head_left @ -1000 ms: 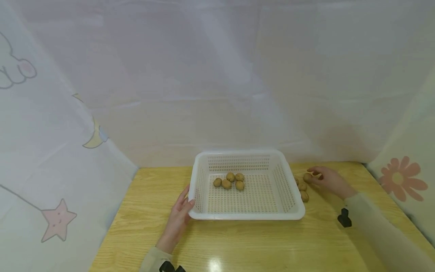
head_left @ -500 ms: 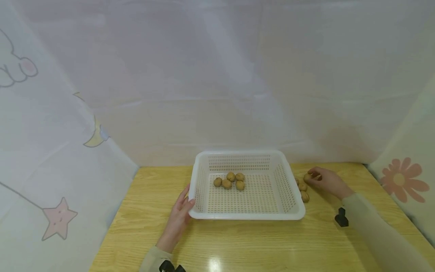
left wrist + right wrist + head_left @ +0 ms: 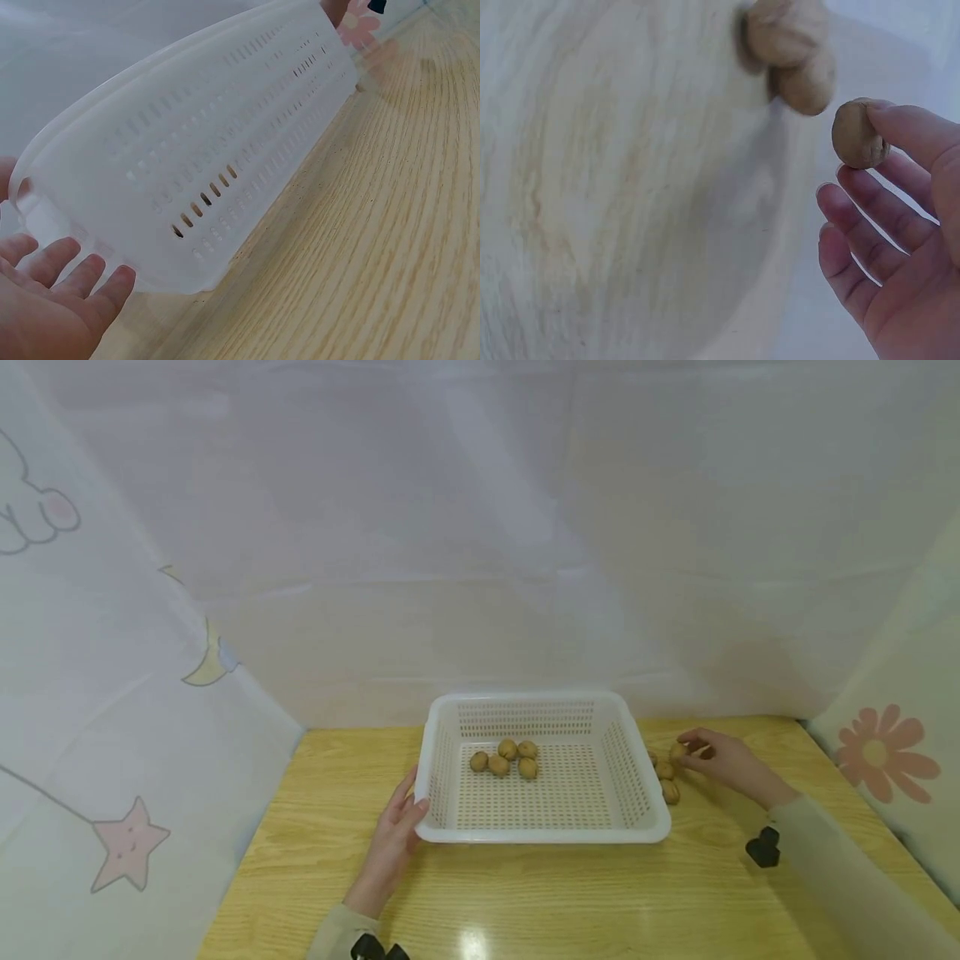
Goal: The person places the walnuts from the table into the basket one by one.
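Observation:
A white perforated plastic basket (image 3: 543, 837) stands on the table, with several walnuts (image 3: 498, 765) lying on its floor left of the middle. My left hand (image 3: 393, 835) grips the basket's near left corner, thumb over the rim and fingers against the outside wall (image 3: 180, 165). Past the basket's right side, my right hand (image 3: 723, 762) pinches a walnut (image 3: 859, 135) between thumb and fingertips. Other walnuts (image 3: 787, 34) lie on the table close by it, right beside the basket; the basket's rim partly hides one in the head view.
The light wooden table (image 3: 525, 902) ends at a pale cloth backdrop (image 3: 480, 568) behind and at both sides. Black wrist mounts (image 3: 763, 847) sit on both sleeves.
The right hand's fingers have drawn together on the walnut, which has shifted slightly. My left hand and the basket have stayed in place.

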The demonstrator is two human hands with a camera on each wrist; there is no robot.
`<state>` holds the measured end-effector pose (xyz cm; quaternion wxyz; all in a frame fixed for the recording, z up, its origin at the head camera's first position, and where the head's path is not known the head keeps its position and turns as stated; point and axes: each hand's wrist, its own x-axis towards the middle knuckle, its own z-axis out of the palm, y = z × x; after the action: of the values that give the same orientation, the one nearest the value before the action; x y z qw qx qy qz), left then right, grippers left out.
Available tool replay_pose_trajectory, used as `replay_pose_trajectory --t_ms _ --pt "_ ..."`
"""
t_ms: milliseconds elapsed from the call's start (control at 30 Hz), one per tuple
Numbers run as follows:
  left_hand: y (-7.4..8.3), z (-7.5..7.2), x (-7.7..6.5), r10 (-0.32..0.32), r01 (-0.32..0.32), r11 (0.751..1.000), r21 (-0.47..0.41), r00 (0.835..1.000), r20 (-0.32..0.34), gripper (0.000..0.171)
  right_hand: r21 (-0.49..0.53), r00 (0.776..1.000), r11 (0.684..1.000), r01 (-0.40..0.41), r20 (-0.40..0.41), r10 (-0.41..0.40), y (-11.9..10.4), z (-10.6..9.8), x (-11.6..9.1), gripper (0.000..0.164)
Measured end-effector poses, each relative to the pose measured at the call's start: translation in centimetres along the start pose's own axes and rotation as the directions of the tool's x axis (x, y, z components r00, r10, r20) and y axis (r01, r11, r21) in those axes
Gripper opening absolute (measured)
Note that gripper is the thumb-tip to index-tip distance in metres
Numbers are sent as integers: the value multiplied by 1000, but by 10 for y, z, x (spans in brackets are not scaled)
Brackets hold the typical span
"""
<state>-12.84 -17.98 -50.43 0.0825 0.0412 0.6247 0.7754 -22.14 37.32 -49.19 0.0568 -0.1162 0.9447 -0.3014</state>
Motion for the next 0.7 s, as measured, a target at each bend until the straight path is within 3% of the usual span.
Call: replay_pose_trajectory --t_ms 400,700 --pt "1 1 -2 -1 1 1000 7 1000 -7 64 -43 992 992 120 -30 -122 -46 -22 -18 40" --pt "0 1 -1 -1 1 1000 2 1000 -1 64 -24 991 990 137 5 -137 -80 -32 -19 41"
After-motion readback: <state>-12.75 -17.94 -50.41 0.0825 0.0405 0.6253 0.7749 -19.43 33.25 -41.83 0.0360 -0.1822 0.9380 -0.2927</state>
